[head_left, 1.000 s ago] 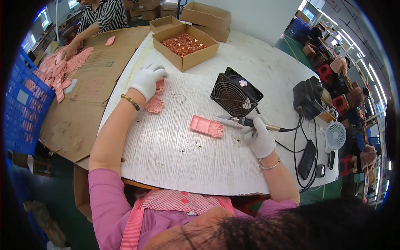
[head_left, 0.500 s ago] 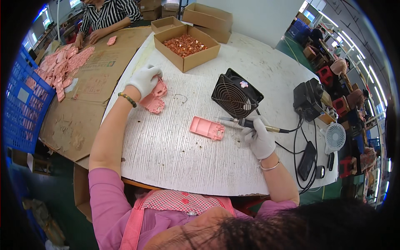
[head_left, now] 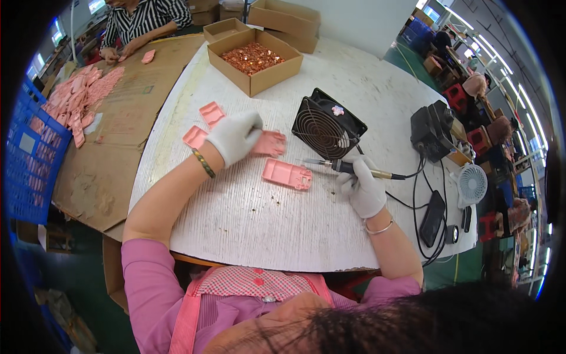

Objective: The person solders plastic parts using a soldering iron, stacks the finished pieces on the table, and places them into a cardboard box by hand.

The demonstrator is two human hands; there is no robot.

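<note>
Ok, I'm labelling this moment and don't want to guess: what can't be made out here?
In the head view:
- Left hand: any grip on the pink shell beside it, hidden by the hand itself.
- Copper-coloured pieces: too small to tell their exact shape.
- Co-worker: most of the head, cut off by the upper edge.

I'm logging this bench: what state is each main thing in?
Left hand: gloved, curled at pink part.
Right hand: gloved, holding soldering iron.
Soldering iron: held, tip leftward.
Pink case: hollow side up.
Cardboard box: open, holding shiny pieces.
Phone: flat, screen dark.
Black fan: spinning unclear.
</note>
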